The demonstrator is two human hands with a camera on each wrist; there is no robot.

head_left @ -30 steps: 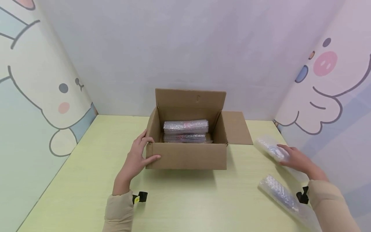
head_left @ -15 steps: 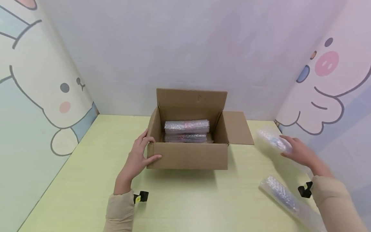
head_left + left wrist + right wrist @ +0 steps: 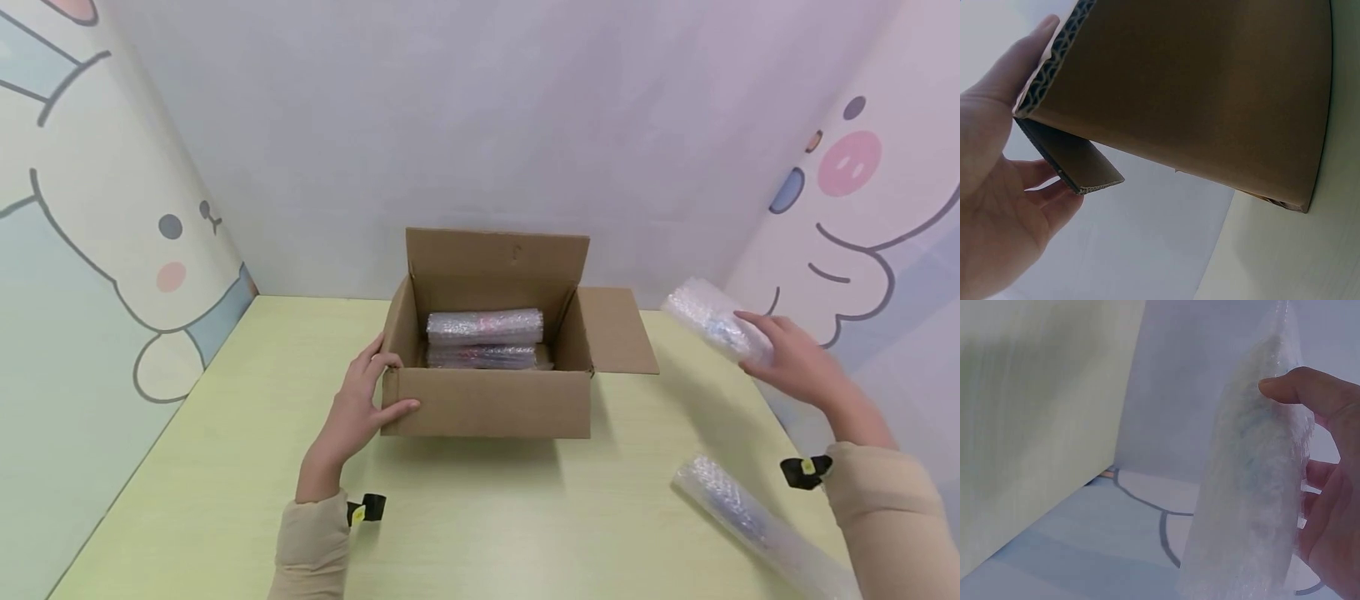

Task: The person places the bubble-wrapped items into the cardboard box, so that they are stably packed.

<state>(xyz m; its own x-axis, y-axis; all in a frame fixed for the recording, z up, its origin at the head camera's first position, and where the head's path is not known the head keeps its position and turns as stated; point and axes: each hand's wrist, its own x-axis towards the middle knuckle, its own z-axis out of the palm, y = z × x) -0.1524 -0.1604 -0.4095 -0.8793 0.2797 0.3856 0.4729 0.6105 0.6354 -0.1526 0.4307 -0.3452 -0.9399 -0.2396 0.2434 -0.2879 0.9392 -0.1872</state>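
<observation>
My left hand (image 3: 360,404) grips the front left corner of an open cardboard box (image 3: 487,404). In the left wrist view its thumb lies along one side of the corrugated edge, with the fingers behind a small flap (image 3: 1072,156). Two bubble-wrapped bundles (image 3: 483,325) with reddish marks lie inside the box, one behind the other. At the right, my right hand (image 3: 798,362) holds a bubble-wrapped package (image 3: 708,312) raised over the table's far right corner. In the right wrist view its thumb presses the near face while the fingers curl behind the wrap; bluish contents show faintly through.
Another bubble-wrapped roll (image 3: 731,500) lies slantwise on the pale yellow table (image 3: 480,533), near the right sleeve. The box's right flap (image 3: 618,329) is folded outward and its back flap (image 3: 495,254) stands up. Cartoon-printed walls (image 3: 847,242) enclose the table.
My right hand has lifted the bubble-wrapped package off the table, upward and slightly to the right. The left hand keeps its grip on the box, which has not moved on the table.
</observation>
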